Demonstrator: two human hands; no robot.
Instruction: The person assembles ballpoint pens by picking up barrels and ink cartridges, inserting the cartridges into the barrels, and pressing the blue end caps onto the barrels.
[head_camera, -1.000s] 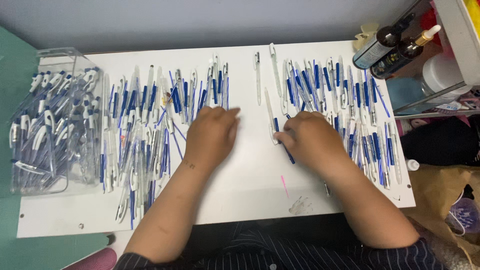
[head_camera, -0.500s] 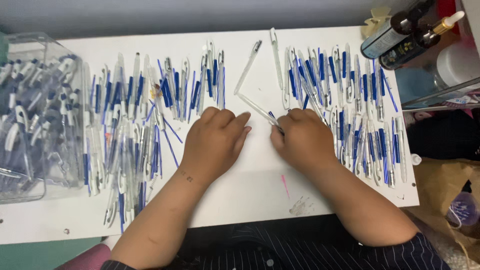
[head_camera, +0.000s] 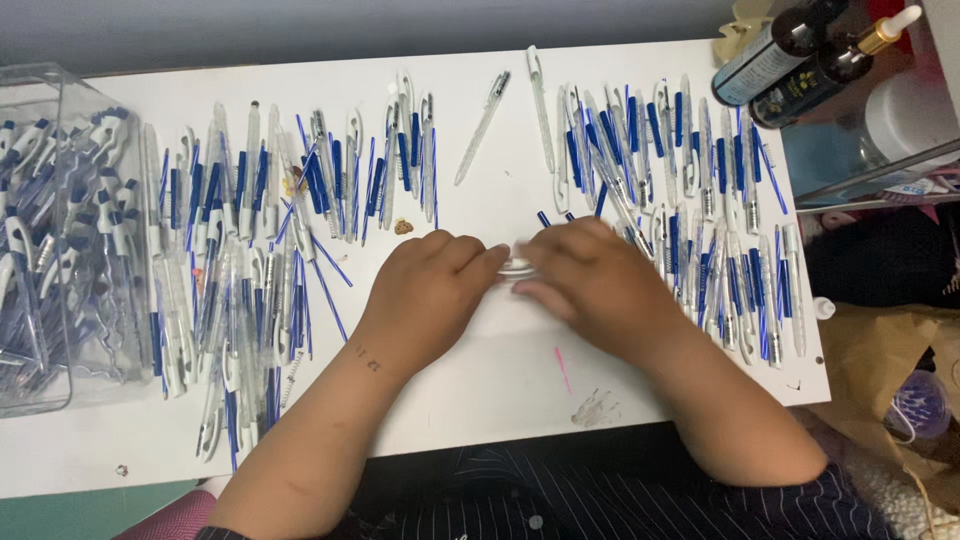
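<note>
Between the two spreads of pen parts, we see the left hand (head_camera: 430, 290) and right hand (head_camera: 590, 280) pinched together on a white pen piece (head_camera: 518, 266) (mostly hidden), which could slip and scatter the blue-and-white pens (head_camera: 690, 200) nearby.

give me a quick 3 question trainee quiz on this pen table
1. True or false: both hands meet on one white pen part at the table's middle.
2. Where is the clear plastic bin? A) person's left B) person's right C) centre
3. What colour are the pen clips and refills?

Key:
1. True: left hand and right hand pinch the white pen part over the white table.
2. A: clear plastic bin.
3. Blue, as in the pens.
</note>
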